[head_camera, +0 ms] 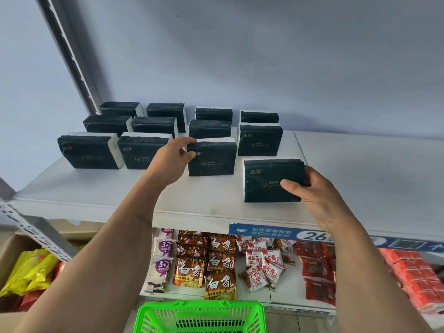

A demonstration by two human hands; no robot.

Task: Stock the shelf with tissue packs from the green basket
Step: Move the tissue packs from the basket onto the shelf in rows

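Observation:
Several dark green tissue packs with white sides stand in rows on the white top shelf [96, 195]. My left hand [171, 159] grips the left edge of one upright tissue pack [213, 159] in the third column. My right hand [319, 193] holds another tissue pack [269, 179] by its right side, upright at the front of the fourth column, nearer the shelf edge than the rest. The green basket [199, 316] sits below at the bottom edge of view; its inside is mostly cut off.
Below the top shelf, a lower shelf carries snack and noodle packets [218, 265] and red packs [317, 272]. A blue price strip [264, 233] runs along the shelf edge. A cardboard box with yellow bags [26, 272] sits at left. A metal upright [69, 56] bounds the shelf's left.

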